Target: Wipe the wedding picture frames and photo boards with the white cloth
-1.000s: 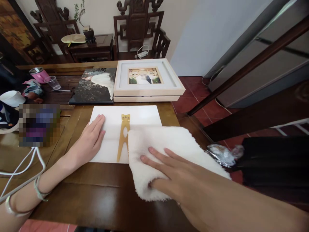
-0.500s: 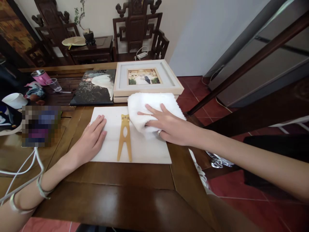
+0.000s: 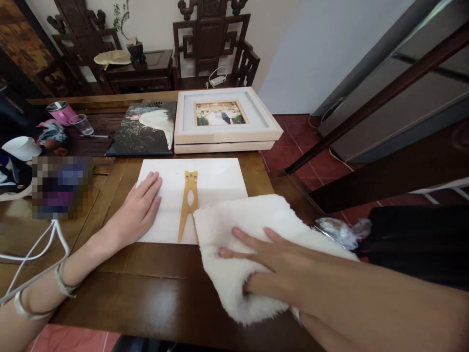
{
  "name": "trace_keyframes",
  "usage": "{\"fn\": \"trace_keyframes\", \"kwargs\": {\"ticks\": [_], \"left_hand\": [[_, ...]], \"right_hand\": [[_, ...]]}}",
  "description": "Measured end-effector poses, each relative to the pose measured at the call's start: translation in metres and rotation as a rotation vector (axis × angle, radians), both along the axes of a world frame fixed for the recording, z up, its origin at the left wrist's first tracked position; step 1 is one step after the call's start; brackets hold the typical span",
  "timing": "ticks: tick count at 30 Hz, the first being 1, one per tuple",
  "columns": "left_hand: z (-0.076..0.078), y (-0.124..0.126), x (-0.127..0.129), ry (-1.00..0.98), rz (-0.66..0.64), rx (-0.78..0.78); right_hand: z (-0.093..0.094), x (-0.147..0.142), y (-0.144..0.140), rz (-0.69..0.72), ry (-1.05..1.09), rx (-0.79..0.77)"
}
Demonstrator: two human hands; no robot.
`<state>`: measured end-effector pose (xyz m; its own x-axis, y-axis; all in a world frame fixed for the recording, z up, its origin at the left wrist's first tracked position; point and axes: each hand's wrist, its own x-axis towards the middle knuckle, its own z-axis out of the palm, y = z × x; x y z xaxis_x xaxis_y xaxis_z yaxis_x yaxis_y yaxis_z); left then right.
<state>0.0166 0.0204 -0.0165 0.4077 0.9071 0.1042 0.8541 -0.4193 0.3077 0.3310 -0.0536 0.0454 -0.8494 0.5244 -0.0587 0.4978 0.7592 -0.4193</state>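
A white flat board lies on the wooden table, with a tan stand piece lying on its middle. My left hand rests flat on the board's left part, fingers together, holding it down. My right hand presses a fluffy white cloth that covers the board's near right corner and the table edge; the thumb is tucked into the cloth's fold.
A cream picture frame and a dark photo print lie behind the board. A pink cup, a clear cup and a white bowl stand at the left. White cables trail near my left arm. Carved chairs stand at the back.
My right hand has wiped the cloth from the board's near right up to its far right edge and back toward me. My left hand has stayed in place.
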Motion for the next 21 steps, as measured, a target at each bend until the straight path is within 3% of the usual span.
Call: {"fn": "trace_keyframes", "kwargs": {"ticks": [9,13,17,21], "left_hand": [[0.0,-0.001,-0.001,0.011,-0.003,0.012],[0.0,-0.001,-0.001,0.021,-0.008,0.017],[-0.001,-0.001,-0.001,0.023,-0.008,0.019],[-0.002,0.0,0.0,0.02,-0.013,0.025]], "right_hand": [[-0.021,-0.003,0.095,-0.137,-0.088,0.058],[-0.029,-0.006,0.114,-0.168,-0.103,0.161],[-0.036,-0.008,0.093,-0.172,-0.063,0.201],[-0.033,-0.013,0.031,-0.211,-0.02,0.168]]}}
